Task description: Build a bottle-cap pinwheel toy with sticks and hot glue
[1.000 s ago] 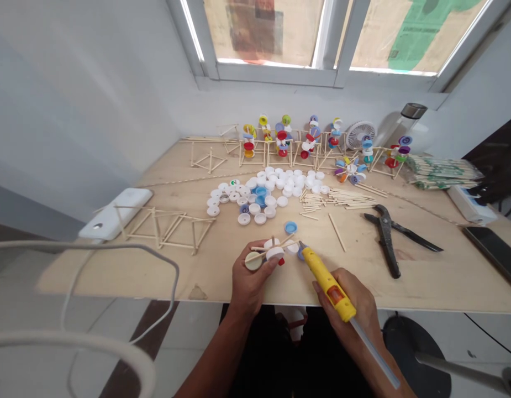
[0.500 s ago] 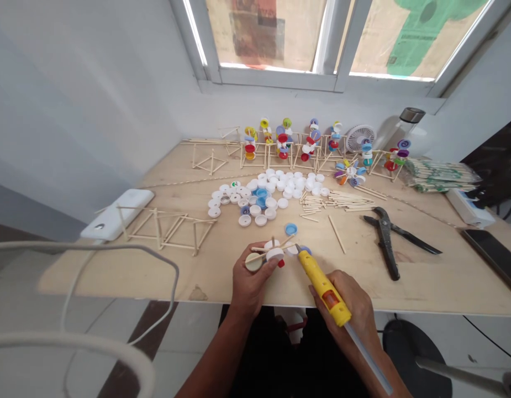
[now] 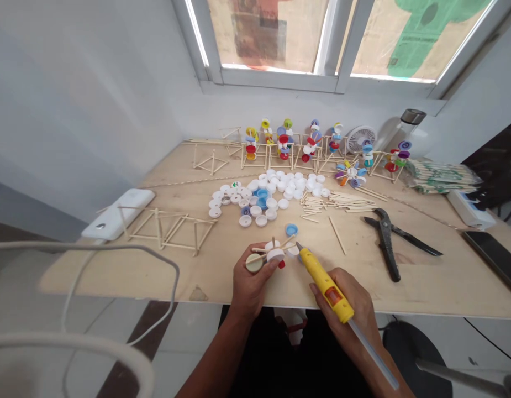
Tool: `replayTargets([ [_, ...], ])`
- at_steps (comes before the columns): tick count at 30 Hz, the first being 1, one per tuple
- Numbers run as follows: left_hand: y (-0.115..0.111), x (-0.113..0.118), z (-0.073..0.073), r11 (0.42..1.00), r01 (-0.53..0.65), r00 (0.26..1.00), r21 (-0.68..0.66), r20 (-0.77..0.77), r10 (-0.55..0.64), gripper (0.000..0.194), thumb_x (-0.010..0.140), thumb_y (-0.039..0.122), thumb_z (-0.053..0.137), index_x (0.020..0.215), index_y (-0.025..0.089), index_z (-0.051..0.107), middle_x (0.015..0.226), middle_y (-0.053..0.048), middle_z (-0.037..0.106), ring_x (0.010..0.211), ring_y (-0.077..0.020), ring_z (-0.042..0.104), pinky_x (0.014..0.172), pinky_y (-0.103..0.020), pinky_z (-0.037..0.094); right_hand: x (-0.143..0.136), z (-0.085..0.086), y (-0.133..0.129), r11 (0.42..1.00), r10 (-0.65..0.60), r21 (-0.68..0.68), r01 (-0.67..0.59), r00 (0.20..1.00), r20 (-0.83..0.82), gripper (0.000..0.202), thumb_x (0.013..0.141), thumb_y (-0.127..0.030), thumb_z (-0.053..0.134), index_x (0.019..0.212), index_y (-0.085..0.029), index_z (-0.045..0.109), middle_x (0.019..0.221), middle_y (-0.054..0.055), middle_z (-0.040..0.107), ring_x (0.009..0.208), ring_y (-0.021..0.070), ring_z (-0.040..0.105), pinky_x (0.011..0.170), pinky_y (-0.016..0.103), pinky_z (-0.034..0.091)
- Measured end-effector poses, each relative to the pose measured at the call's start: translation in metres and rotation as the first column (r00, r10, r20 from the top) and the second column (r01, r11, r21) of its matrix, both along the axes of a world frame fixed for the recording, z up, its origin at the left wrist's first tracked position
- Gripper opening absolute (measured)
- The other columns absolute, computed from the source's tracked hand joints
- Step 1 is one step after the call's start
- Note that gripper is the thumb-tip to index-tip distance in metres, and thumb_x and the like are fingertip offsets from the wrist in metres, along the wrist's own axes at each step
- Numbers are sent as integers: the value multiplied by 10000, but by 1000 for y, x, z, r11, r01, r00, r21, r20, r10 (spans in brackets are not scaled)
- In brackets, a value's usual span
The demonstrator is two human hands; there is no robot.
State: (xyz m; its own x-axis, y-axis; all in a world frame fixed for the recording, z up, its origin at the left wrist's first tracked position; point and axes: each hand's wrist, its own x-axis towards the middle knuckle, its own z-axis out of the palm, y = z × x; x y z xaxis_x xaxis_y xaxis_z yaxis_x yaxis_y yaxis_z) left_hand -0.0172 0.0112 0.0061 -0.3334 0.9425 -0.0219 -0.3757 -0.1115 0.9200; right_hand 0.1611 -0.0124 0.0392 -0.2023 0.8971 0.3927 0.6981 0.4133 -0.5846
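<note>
Near the table's front edge my left hand (image 3: 249, 282) is closed on a small wheel of bottle caps and sticks (image 3: 275, 255). White caps form its hub, thin wooden sticks stick out around it, and a pale cap and a bit of red show at its sides. My right hand (image 3: 350, 298) is wrapped round a yellow hot glue gun (image 3: 325, 282) with a clear glue stick coming out of its back. The gun's nozzle is close to the tip of a stick on the wheel; whether they touch I cannot tell. A blue cap (image 3: 291, 229) lies just beyond.
White bottle caps (image 3: 294, 185) and cut sticks (image 3: 348, 201) lie mid-table. Black pliers (image 3: 385, 237) and a phone (image 3: 493, 257) are on the right. Stick frames (image 3: 164, 229) and a white power strip (image 3: 118, 214) stand left. Several finished-looking cap wheels (image 3: 283, 146) line the back.
The glue gun's nozzle has shifted very slightly, and my right hand with it. My left hand keeps the wheel in nearly the same place.
</note>
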Motion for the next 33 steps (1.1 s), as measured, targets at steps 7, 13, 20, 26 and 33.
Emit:
replayTargets([
  [7, 0, 1, 1, 1000, -13, 999, -12, 47, 13, 286, 610, 264, 791, 840, 186, 638, 736, 14, 665, 656, -125, 610, 679, -248, 478, 1, -1, -2, 1000, 2, -15, -1, 1000, 8, 165, 861, -281, 501, 715, -205, 495, 623, -17, 520, 556, 128, 500, 518, 244, 357],
  [13, 0, -1, -2, 1000, -28, 998, -9, 61, 28, 285, 618, 257, 786, 849, 181, 637, 771, 6, 656, 695, -132, 609, 704, -255, 477, 3, -6, -5, 999, 18, -34, -18, 1000, -4, 180, 871, -305, 487, 722, -205, 506, 636, 3, 540, 589, 146, 515, 531, 247, 375],
  [20, 1, -1, -4, 1000, -17, 996, 4, 91, 17, 282, 618, 239, 788, 851, 190, 637, 740, 23, 648, 670, -119, 596, 687, -246, 469, 11, 31, -3, 990, -19, -144, 15, 999, -30, 248, 861, -385, 533, 681, -220, 491, 578, -39, 517, 491, 110, 499, 444, 214, 376],
  [26, 1, -1, -4, 999, -26, 989, -26, 146, 30, 319, 591, 232, 804, 865, 187, 648, 771, 8, 667, 701, -129, 601, 692, -257, 477, 44, 73, 2, 925, -276, 231, 300, 952, -130, 215, 845, -421, 549, 935, -233, 602, 959, 58, 638, 896, 238, 616, 717, 350, 492],
  [33, 1, -3, -5, 1000, -3, 990, -30, 143, 7, 308, 597, 230, 809, 856, 183, 649, 760, 13, 670, 718, -121, 599, 706, -237, 472, 55, 50, 2, 913, -312, 266, 309, 950, -33, 196, 849, -366, 554, 969, -219, 601, 934, 54, 645, 861, 223, 635, 695, 322, 489],
])
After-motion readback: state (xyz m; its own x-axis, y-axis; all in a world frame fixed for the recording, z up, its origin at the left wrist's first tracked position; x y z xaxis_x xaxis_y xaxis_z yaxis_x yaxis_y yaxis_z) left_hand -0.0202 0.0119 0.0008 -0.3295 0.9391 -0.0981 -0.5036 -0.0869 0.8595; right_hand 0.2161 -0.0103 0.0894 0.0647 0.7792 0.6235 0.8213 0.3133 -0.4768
